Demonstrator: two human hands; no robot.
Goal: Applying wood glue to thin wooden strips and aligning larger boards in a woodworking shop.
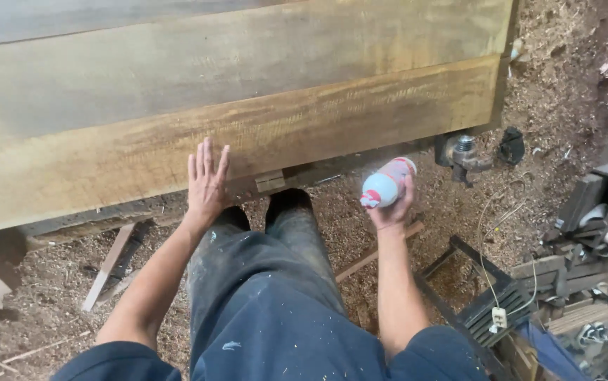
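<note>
Two hands: left hand (206,185) flat on rough-sawn plank (247,134) (right hand (394,206) grips smooth spray can (386,183)).

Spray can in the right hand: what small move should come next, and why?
Probably sweep the spray can a little leftward along the lower plank. The right hand holds it aimed at the plank's lower edge with a faint mist near the nozzle, while the left hand rests flat with spread fingers on the wood farther left, so the stretch between looks next.
</note>
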